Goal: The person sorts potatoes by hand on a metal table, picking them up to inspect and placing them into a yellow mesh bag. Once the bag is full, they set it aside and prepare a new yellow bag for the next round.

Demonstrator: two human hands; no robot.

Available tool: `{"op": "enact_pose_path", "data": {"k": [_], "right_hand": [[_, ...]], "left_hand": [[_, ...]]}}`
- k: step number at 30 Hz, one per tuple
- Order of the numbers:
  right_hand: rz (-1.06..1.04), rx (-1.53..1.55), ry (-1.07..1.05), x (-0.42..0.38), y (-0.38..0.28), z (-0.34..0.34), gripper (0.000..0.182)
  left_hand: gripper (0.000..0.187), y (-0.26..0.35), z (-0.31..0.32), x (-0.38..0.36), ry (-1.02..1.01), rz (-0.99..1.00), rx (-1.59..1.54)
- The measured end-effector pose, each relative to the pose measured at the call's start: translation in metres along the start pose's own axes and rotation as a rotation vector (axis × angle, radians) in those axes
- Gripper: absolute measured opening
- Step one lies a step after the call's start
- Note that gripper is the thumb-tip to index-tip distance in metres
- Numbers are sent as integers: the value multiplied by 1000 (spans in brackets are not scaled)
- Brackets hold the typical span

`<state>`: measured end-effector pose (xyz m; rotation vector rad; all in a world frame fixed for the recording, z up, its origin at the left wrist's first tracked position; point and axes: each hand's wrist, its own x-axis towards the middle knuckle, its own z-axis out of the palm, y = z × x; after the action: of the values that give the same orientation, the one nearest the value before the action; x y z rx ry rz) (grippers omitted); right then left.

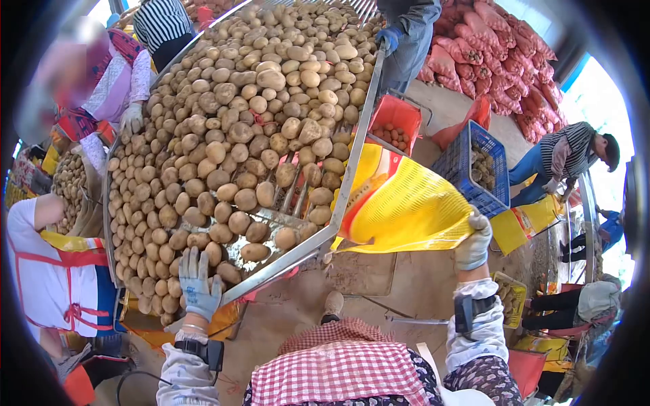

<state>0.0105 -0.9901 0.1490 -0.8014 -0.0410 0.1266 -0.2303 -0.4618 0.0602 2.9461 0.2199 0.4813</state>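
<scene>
My left hand (198,284), in a pale blue-grey glove, lies over potatoes (237,135) at the near edge of a metal-rimmed sorting table (345,183). Its fingers are stretched out flat, with the thumb apart. Out to the right, my gloved right hand (474,240) is closed on the corner of a yellow mesh potato bag (413,210). The bag is spread between that hand and the table's right rim, and a red and white printed panel shows near the rim. How its far end is fastened there I cannot make out.
A red crate (396,125) and a blue crate (474,169), both with potatoes in them, stand right of the table. Filled red mesh sacks (487,54) are piled behind. Co-workers stand around the table, one with a gloved hand (132,118) at its left rim.
</scene>
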Motion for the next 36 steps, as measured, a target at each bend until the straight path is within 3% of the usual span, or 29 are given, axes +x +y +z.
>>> {"op": "enact_pose_path", "data": {"k": [4, 8, 10, 11, 13, 14, 16, 17, 18, 20, 21, 22, 24, 26, 27, 28, 30, 31, 33, 36], "right_hand": [[-115, -95, -183, -48, -62, 58, 45], [-230, -115, -340, -95, -134, 82, 50], [-223, -139, -456, -111, -173, 84, 46], [-368, -186, -328, -112, -206, 44, 43], [-446, -237, -230, -141, -232, 38, 42], [-483, -269, -181, -154, -248, 29, 42], [-570, -324, -57, -177, -279, 4, 42], [-617, -346, 15, -186, -295, -11, 42], [-655, -365, 83, -194, -310, -29, 41], [-734, -404, 220, -199, -338, -69, 41], [-767, -427, 288, -196, -351, -91, 41], [-798, -459, 357, -191, -364, -117, 41], [-861, -677, 500, -181, -391, -188, 40], [-965, -1177, 631, -167, -411, -290, 40], [-779, -295, 608, -157, -361, -202, 38], [-812, -210, 738, -150, -366, -252, 36], [-827, -204, 786, -138, -345, -294, 34], [-759, -138, 880, -129, -326, -287, 30], [-711, -60, 1012, -122, -306, -346, 29], [-567, 32, 1203, -127, -243, -349, 35]], "left_hand": [[56, 42, 8, 3, 285, 297, -124], [60, 133, 5, 14, 64, 435, -735], [66, 170, 35, 13, -412, 197, -1156], [66, 187, 61, 10, -409, 204, -1159], [76, 216, 115, 7, -440, -111, -1548], [76, 224, 129, 13, -437, -105, -1546], [85, 237, 152, 20, -547, -306, -1429], [69, 251, 158, 19, -448, -406, -1373], [69, 255, 143, 21, -456, -400, -1367], [57, 268, 94, 32, -1261, -804, -2005], [48, 276, 121, 26, -1316, -637, -2174], [48, 284, 124, 31, -1334, -639, -2167], [45, 300, 125, 48, -922, -481, -1989], [32, 316, 94, 94, -557, -641, -1830], [25, 323, 90, 119, -313, -513, -1893], [18, 331, 84, 141, -66, -377, -1935], [12, 364, 23, 164, 191, -117, -1632], [12, 379, 11, 167, 174, -124, -1618], [14, 407, -3, 172, 357, 457, -1251], [23, 427, 8, 153, 41, 757, -1113]]}}
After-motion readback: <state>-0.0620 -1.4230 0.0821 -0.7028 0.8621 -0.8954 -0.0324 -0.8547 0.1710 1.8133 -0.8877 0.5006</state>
